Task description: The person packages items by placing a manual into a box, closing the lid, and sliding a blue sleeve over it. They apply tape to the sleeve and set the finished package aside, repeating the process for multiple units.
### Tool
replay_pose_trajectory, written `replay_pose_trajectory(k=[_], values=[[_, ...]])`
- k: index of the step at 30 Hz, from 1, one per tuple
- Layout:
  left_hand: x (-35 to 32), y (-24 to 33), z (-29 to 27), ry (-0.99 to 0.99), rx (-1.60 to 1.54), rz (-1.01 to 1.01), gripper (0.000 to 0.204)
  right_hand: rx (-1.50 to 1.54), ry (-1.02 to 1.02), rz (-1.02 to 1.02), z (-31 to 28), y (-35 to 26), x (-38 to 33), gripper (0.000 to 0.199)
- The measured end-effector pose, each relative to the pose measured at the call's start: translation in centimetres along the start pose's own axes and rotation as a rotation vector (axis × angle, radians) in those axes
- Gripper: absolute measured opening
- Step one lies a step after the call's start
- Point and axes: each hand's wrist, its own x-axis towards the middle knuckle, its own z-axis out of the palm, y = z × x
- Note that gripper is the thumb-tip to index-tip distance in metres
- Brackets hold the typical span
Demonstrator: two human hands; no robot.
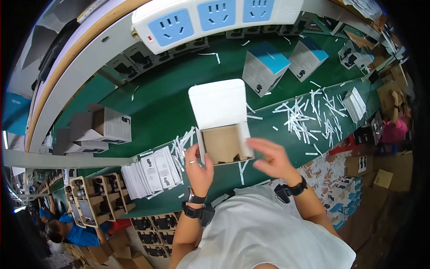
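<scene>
Box (222,142) at frame centre, lid (218,103) raised, likely for access; left grip (199,174) clasping its left side, apparently for steadiness; right grip (273,158) loose at its right edge.

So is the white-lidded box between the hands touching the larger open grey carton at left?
Apart. The head view shows it: a plain stretch of green bench separates the white-lidded box from the grey carton.

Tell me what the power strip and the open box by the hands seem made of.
Power strip: probably hard plastic, smooth white body with blue slotted panels. Open box: likely paperboard, given its thin, smooth, folded white lid; the matte brown interior suggests plain cardboard.
</scene>
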Motion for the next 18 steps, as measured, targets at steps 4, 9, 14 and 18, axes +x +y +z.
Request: replay_pose_trajectory(k=[4,9,14,18], values=[[1.1,2.6,-0.3,-0.119,0.025,0.196,0.054,-0.231,-0.314,0.099,0.9,-0.2,0.2,0.043],[0.7,2.6,1.2,-0.508,0.276,0.462,0.066,-0.245,0.122,0.145,0.6,0.8,2.4,0.02],[0.4,2.4,1.7,-0.5,0.246,0.436,0.061,-0.491,0.169,0.174,0.2,2.7,3.2,0.012],[0.4,2.5,1.8,-0.489,0.253,0.442,0.061,-0.494,0.164,0.181,0.6,2.6,3.2,0.012]])
